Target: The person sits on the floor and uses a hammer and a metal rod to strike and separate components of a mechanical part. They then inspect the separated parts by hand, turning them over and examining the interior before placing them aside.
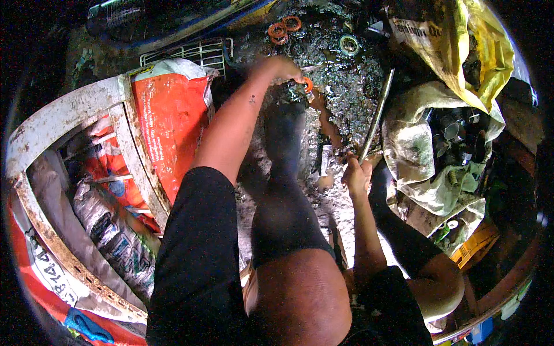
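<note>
My left hand [283,70] reaches out to the wet, dark ground just beyond my boot. Its fingers are closed at an orange ring [308,85], which they partly cover. In my right hand [358,175], the fingers are wrapped round the lower end of a long metal rod [380,112]. The rod slants up and away to the right. Farther out lie several loose orange rings [277,30], close together. Right of them rests a pale round metal ring [348,45].
To my left stand a rusty white metal frame [63,105], an orange sack [173,127] and a white wire rack [199,53]. At right are an open sack [410,135] of dark metal parts [453,130], a yellow-and-white sack [490,52] and a yellow crate [476,243].
</note>
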{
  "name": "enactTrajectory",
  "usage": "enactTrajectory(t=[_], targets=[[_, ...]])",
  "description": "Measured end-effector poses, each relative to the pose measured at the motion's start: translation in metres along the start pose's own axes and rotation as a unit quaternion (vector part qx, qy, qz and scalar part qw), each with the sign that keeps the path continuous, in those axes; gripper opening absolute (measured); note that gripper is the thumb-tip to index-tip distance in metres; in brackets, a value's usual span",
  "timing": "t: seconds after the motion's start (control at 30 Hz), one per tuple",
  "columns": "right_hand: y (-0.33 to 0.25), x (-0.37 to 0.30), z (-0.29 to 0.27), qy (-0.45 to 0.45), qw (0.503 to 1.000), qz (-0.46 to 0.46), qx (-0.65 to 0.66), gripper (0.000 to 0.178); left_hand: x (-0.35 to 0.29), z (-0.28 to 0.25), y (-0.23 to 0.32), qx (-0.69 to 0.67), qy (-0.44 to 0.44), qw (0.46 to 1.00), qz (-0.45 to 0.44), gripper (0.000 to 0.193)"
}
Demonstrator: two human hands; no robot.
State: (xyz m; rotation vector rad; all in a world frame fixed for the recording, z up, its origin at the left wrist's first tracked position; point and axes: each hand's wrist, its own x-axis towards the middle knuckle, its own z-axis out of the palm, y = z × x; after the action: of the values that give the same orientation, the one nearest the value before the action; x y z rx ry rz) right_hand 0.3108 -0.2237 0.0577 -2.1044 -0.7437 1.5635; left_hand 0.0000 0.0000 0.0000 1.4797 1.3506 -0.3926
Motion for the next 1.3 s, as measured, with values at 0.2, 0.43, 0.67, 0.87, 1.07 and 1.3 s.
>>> enactTrajectory(t=[0.2,0.43,0.67,0.87,1.07,1.3], targets=[[-0.009,-0.005,0.002,-0.005,0.999,0.012,0.053,0.029,-0.003,-0.001,-0.016,0.101,0.009,0.994,0.035,0.073],[0.002,-0.007,0.005,-0.016,0.999,0.010,0.027,0.028,-0.014,0.002,-0.038,0.142,0.027,0.986,0.087,0.077],[0.005,-0.014,0.011,-0.031,0.999,0.027,0.006,0.031,-0.018,-0.014,-0.027,0.097,-0.035,0.991,0.085,0.070],[-0.003,-0.019,0.019,-0.048,0.998,0.042,0.028,0.035,-0.019,-0.017,-0.023,0.037,-0.048,0.995,0.080,0.075],[0.008,-0.012,0.016,-0.035,0.999,0.024,0.008,0.033,-0.043,0.016,-0.053,-0.200,0.144,0.969,-0.004,0.044],[0.009,-0.015,0.015,-0.033,0.999,0.028,0.022,0.034,-0.104,0.075,-0.029,-0.002,0.244,0.970,-0.016,0.030]])
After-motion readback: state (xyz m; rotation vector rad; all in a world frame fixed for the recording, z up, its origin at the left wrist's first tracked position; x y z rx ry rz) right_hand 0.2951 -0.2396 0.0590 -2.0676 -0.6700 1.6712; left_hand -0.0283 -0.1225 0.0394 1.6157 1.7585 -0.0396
